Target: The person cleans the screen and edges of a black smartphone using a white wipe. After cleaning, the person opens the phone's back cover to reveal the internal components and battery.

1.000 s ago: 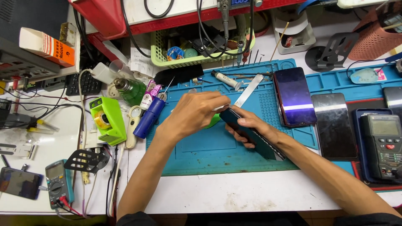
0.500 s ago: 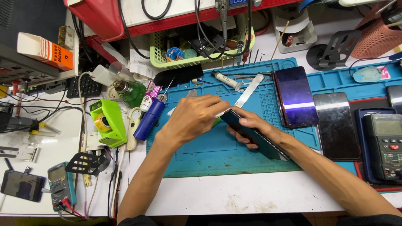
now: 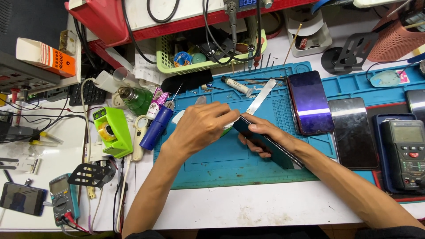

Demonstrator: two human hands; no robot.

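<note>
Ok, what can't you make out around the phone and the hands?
Head view only:
- Dark slim phone: its top end is hidden under the left hand.
- Left fingers' tips: hidden; any tool unseen.
- Right hand: its palm is behind the phone.
- Black multimeter: screen too small.

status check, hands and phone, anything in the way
Right hand grips dark phone tilted over blue mat. Left hand pinched at its top edge. Metal ruler lies just behind.

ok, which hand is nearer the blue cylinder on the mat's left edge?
Left. The left hand sits just right of the blue cylinder; the right hand, holding the phone, is farther right.
</note>
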